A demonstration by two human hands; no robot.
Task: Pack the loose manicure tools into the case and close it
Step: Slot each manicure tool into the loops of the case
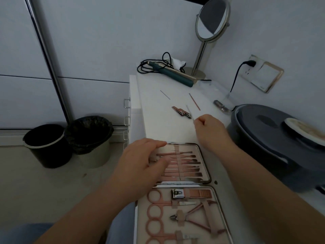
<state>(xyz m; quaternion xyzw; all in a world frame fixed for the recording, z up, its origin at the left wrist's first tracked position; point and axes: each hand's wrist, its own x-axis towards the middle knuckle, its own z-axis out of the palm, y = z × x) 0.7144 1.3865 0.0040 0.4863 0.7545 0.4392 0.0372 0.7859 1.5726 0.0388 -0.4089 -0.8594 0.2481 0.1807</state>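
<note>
The manicure case [206, 164] lies open on the white counter, its two halves full of rose-gold tools under straps. My left hand [142, 161] rests on the far half's left side, fingers curled over the tool handles. My right hand [209, 127] is beyond the case and pinches a thin pale tool [189, 111] by its near end. Loose on the counter lie a nail clipper [181, 112], a thin rose-gold stick [194, 101] and a thin grey needle-like tool [165, 94].
A dark grey round appliance [274, 138] crowds the counter's right side. A hair iron with its black cord [173, 73] and a standing mirror [210, 22] are at the back. Two bins [70, 138] stand on the floor to the left.
</note>
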